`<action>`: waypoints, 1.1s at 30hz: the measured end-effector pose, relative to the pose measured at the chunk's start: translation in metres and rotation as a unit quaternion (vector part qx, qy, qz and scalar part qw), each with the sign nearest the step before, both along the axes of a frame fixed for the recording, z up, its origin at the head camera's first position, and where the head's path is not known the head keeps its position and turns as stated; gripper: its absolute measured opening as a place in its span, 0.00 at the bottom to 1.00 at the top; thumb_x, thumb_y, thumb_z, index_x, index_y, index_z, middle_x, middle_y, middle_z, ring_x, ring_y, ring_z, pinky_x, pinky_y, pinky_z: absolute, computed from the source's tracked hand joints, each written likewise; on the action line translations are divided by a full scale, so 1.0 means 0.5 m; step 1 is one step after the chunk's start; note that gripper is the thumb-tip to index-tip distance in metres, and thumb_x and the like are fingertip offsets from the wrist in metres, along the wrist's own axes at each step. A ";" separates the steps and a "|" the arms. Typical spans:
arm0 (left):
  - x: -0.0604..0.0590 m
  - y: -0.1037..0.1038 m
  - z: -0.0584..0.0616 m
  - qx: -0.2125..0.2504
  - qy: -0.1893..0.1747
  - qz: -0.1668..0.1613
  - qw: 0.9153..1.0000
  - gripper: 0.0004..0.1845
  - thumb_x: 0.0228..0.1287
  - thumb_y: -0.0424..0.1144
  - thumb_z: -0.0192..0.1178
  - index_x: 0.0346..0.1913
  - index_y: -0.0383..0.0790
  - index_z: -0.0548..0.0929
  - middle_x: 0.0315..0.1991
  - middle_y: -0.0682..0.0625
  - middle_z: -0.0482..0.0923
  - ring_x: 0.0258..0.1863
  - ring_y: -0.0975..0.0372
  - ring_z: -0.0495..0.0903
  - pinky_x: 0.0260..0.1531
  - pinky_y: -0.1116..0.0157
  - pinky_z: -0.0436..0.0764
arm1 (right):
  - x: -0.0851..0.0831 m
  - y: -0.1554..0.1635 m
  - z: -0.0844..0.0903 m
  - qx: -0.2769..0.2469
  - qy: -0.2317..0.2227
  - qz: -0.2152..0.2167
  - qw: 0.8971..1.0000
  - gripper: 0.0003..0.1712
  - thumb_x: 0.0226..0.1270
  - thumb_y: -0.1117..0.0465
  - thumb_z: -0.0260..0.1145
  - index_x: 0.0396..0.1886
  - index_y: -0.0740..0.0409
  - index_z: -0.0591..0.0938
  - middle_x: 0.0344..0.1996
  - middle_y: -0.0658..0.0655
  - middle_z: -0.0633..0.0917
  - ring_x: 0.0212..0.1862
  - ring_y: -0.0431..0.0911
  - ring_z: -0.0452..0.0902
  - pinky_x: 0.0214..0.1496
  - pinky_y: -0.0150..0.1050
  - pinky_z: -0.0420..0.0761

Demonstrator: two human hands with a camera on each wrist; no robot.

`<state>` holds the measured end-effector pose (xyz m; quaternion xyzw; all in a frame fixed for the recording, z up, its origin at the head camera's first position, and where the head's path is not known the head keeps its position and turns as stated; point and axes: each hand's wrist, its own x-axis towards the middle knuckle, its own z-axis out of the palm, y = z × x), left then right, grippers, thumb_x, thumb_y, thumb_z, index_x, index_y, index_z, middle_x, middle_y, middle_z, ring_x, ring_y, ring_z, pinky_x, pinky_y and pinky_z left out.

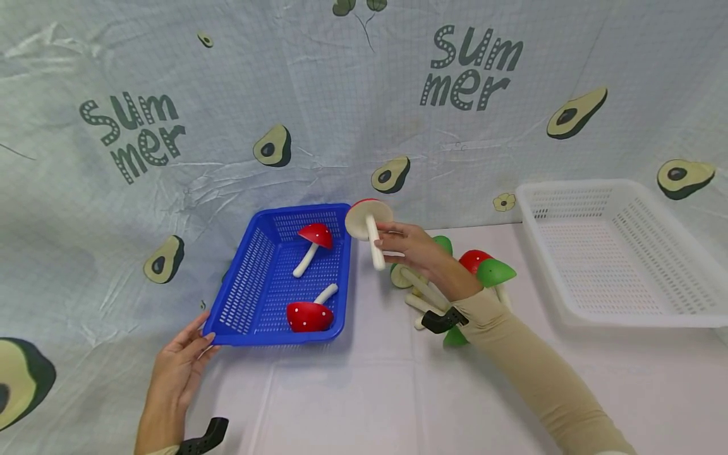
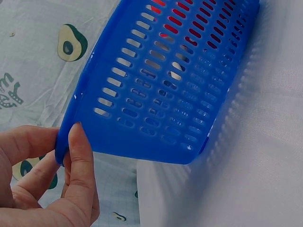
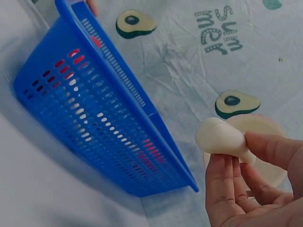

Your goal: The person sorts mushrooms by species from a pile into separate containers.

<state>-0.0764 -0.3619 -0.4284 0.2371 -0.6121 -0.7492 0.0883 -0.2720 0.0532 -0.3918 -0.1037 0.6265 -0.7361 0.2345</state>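
Observation:
My right hand (image 1: 414, 248) pinches the white stem of a red-capped toy mushroom (image 1: 357, 221), held just right of the blue basket (image 1: 348, 253). In the right wrist view, thumb and fingers close round the stem (image 3: 220, 137), and the pale underside of the cap shows behind it. The left hand (image 1: 183, 363) pinches the basket's near left corner; the left wrist view shows the thumb (image 2: 80, 156) against the rim. Inside the basket lie two red mushrooms with white dots, one (image 1: 315, 235) toward the back and one (image 1: 309, 316) at the front.
Under the right forearm lies a pile of toy mushrooms with green caps (image 1: 496, 272) and red caps (image 1: 473, 259), partly hidden by the arm. A white basket (image 1: 531, 253) stands at the right. An avocado-print cloth (image 1: 341, 95) covers the back.

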 end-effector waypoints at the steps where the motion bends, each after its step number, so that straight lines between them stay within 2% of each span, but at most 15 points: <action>1: 0.000 0.000 0.000 0.000 0.000 0.000 1.000 0.33 0.68 0.29 0.65 0.74 0.45 0.71 0.41 0.54 0.74 0.37 0.66 0.83 0.41 0.72 0.86 | 0.000 -0.004 0.002 0.000 -0.001 0.002 1.000 0.30 0.74 0.68 0.64 0.74 0.60 0.70 0.64 0.62 0.77 0.61 0.50 0.76 0.66 0.51 0.78; 5: 0.001 0.000 -0.001 0.000 0.001 0.001 1.000 0.32 0.68 0.28 0.65 0.73 0.46 0.73 0.40 0.54 0.73 0.37 0.66 0.83 0.40 0.72 0.86 | 0.000 -0.022 0.009 -0.001 -0.003 0.009 1.000 0.31 0.73 0.69 0.64 0.74 0.59 0.70 0.65 0.63 0.77 0.63 0.51 0.77 0.66 0.52 0.79; 10: 0.002 -0.001 -0.003 -0.001 0.002 0.002 1.000 0.29 0.68 0.28 0.64 0.71 0.48 0.76 0.39 0.54 0.73 0.36 0.66 0.83 0.40 0.72 0.86 | -0.001 -0.045 0.015 0.002 -0.002 0.017 1.000 0.31 0.72 0.71 0.64 0.73 0.58 0.71 0.64 0.62 0.79 0.59 0.50 0.79 0.64 0.50 0.81; 17: -0.002 0.002 0.001 -0.006 -0.005 0.007 1.000 0.33 0.68 0.29 0.65 0.74 0.43 0.70 0.39 0.54 0.74 0.36 0.66 0.84 0.40 0.72 0.86 | 0.000 -0.076 0.016 0.007 -0.011 0.023 1.000 0.31 0.70 0.71 0.66 0.72 0.57 0.73 0.62 0.61 0.80 0.58 0.50 0.81 0.62 0.49 0.82; 33: -0.003 0.004 0.004 -0.019 -0.033 0.024 0.999 0.33 0.68 0.30 0.65 0.75 0.43 0.69 0.41 0.53 0.74 0.37 0.65 0.83 0.40 0.71 0.86 | -0.005 -0.142 0.010 0.019 -0.015 0.045 0.999 0.31 0.69 0.69 0.68 0.71 0.54 0.74 0.61 0.58 0.83 0.62 0.51 0.79 0.65 0.51 0.79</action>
